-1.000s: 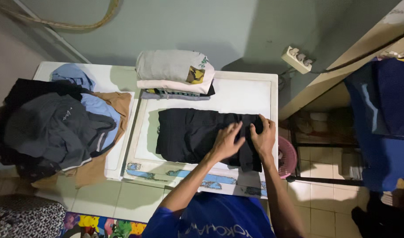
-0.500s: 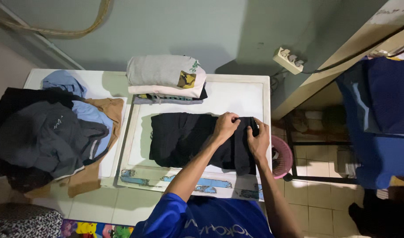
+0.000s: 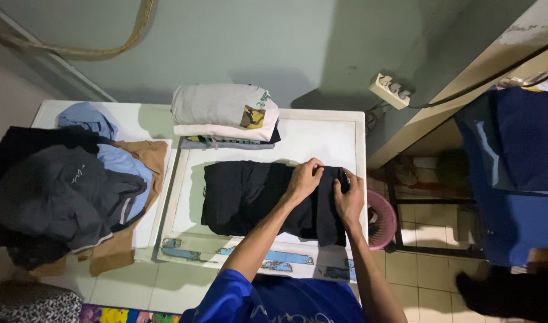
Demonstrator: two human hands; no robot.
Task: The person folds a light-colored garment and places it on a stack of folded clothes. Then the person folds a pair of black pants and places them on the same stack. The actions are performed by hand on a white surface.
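Fingers (image 3: 314, 169) atop black garment (image 3: 244, 194)

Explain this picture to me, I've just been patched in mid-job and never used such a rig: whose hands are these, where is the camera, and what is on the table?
There is no machine here. A person wears one camera on the head, so the view looks straight down at their own two bare arms. The left hand and the right hand both press on the right end of a black garment, which lies spread on a white table. The fingers grip or pinch its edge; nothing is lifted clear. Behind it, against the wall, sits a stack of folded clothes, light grey on top. To the left is a loose pile of clothes, dark grey, blue and tan. A pink basket stands on the tiled floor at the right, and a power strip hangs on the wall.
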